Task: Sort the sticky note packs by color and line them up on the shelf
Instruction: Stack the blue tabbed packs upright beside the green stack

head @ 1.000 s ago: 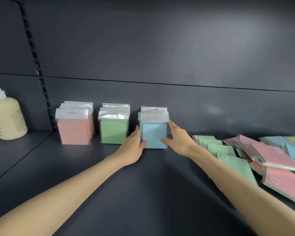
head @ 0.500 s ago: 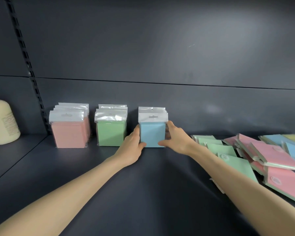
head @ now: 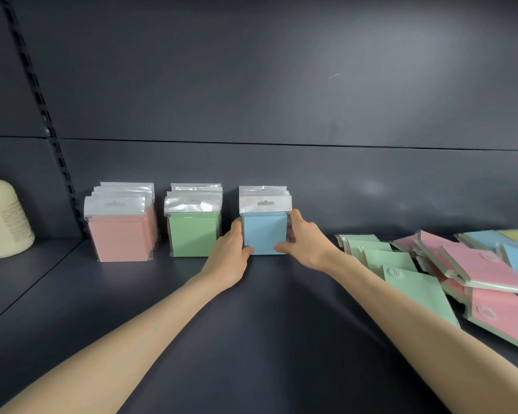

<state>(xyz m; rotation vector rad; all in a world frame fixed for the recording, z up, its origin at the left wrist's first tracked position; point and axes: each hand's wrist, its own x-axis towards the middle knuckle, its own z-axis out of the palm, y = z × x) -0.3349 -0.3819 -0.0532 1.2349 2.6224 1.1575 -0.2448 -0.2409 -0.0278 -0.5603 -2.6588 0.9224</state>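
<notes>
At the back of the shelf, third row from the left: blue packs being squared up between two hands.

Fingers of the left hand are lying along the stack's left side, thumb hooking onto the lower front face. Fingers of the right hand are wrapping the right side, thumb likewise in front. Both hands are gripping the blue packs, which are standing upright. Just beside, leftward: green packs, then pink packs, each standing in a row. Well apart, right: loose pile of green, pink, blue and yellow packs, lying flat and overlapping. Far left: cream bottle. Handling, judged: light, stiff paper blocks in slick film with floppy hang tabs, likely to slide or topple. Best taken by the block's side edges, not the tab.
</notes>
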